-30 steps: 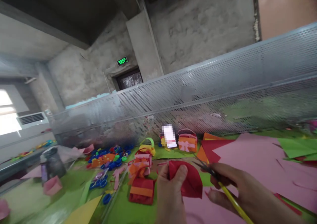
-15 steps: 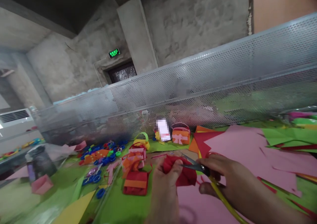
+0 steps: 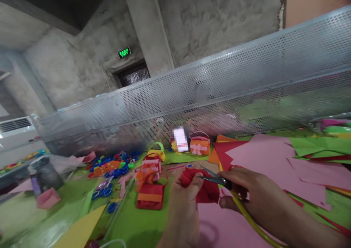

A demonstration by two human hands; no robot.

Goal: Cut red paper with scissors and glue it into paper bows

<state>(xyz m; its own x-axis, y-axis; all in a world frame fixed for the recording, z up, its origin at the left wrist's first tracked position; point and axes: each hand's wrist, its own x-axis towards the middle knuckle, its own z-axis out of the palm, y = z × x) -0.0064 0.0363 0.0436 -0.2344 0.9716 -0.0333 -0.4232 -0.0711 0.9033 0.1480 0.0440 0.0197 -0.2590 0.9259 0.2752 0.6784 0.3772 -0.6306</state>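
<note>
Left hand pinching red piece at its left side, right hand closed around scissors, blades parted, green surface alongside

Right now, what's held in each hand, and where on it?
Left hand: red piece, pinched at its upper left edge. Right hand: scissors, by the yellow handles; blades open.

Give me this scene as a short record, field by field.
left hand: holds a folded red piece
right hand: holds scissors, blades open at the red piece
left of hands: red pouch with an orange band
beyond hands: orange bag with a pink bow
background: perforated metal screen, lit exit sign
</note>
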